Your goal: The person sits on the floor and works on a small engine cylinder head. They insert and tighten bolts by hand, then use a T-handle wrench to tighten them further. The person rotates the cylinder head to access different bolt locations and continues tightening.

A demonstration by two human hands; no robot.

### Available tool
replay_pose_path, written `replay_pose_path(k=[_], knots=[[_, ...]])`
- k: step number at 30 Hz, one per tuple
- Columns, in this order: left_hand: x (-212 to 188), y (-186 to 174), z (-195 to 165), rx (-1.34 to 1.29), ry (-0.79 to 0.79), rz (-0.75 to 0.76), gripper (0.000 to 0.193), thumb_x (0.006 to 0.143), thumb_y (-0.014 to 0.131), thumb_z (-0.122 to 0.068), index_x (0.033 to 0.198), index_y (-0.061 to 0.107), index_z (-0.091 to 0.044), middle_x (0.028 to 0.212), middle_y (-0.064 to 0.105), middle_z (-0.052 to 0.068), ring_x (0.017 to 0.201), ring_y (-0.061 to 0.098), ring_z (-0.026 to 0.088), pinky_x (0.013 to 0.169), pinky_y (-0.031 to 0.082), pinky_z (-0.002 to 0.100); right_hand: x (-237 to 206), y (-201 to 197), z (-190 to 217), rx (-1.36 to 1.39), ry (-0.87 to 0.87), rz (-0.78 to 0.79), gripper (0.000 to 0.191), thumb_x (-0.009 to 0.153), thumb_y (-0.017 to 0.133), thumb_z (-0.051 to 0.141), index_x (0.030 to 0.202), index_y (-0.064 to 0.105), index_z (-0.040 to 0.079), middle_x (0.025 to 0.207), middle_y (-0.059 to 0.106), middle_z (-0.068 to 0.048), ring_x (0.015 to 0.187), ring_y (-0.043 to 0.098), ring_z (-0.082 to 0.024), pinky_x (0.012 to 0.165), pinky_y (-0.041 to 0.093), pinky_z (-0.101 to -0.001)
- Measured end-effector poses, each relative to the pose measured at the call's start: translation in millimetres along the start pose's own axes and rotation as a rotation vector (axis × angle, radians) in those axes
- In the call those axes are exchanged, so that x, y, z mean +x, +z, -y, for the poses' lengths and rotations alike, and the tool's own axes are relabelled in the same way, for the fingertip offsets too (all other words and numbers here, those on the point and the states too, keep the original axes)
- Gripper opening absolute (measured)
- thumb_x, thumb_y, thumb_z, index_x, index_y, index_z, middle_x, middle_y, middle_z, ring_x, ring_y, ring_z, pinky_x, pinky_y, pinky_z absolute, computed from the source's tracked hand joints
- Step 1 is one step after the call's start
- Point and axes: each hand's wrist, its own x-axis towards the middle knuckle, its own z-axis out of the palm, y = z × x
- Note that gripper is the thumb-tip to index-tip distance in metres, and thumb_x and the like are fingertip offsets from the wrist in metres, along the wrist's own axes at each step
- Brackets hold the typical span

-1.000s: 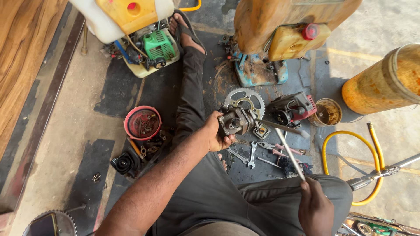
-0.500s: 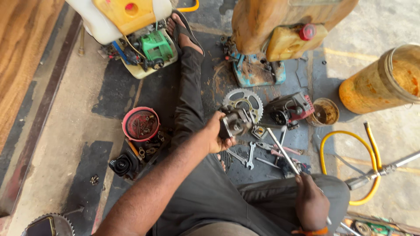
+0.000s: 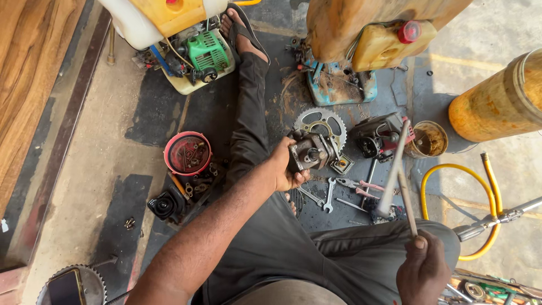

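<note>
Right now, from the head view, I am holding a small engine block [image 3: 309,152] in my left hand [image 3: 284,169], the grip closed around its near side and lifting it just above the floor [image 3: 84,169], in front of a toothed sprocket [image 3: 322,121]. My right hand [image 3: 423,271] is sitting lower and nearer to me, its grip wrapped around the end of a slim rod tool [image 3: 398,175]. That tool's long axis is running up and slightly left from my fist, its far tip ending near a second engine part [image 3: 378,135], to the right of the block. So the block is lying up and to the left of my right grip, well apart from it, with spanners [image 3: 327,195] and pliers [image 3: 361,185] scattered on the floor between them.
</note>
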Motion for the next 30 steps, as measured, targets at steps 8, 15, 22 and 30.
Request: replay_pose_path(k=[8,15,22,30], knots=[[-1,4,3,0.072,0.018,-0.016,0.066,0.094,0.037,-0.064,0.097,0.061,-0.003,0.076,0.054,0.011,0.057,0.052,0.018,0.039,0.038,0.024,-7,-8,3,0.041,0.248,0.377,0.036,0.105,0.054,0.035,0.103,0.069,0.003,0.068,0.06,-0.007,0.062,0.051,-0.012,0.058,0.044,-0.0286],[-2,10,2,0.076,0.024,-0.021,0.066,0.096,0.037,-0.064,0.097,0.061,-0.003,0.076,0.055,0.012,0.057,0.051,0.019,0.04,0.038,0.025,-8,6,15,0.081,0.211,0.511,0.038,0.105,0.053,0.036,0.099,0.065,0.0,0.066,0.058,-0.008,0.061,0.052,-0.013,0.057,0.046,-0.0286],[-3,7,6,0.028,0.001,0.017,0.07,0.096,0.037,-0.066,0.095,0.06,0.0,0.077,0.054,0.01,0.057,0.052,0.017,0.04,0.038,0.024,-14,2,7,0.554,0.182,0.275,0.039,0.111,0.049,0.038,0.095,0.058,0.004,0.069,0.048,0.001,0.057,0.037,-0.005,0.05,0.028,-0.0225],[-4,4,3,0.029,0.049,-0.025,0.068,0.094,0.039,-0.066,0.097,0.061,-0.002,0.077,0.055,0.01,0.055,0.051,0.017,0.039,0.036,0.024,-13,3,-6,0.614,0.393,0.358,0.041,0.109,0.048,0.038,0.092,0.057,0.003,0.064,0.041,0.002,0.053,0.033,-0.006,0.046,0.024,-0.0232]])
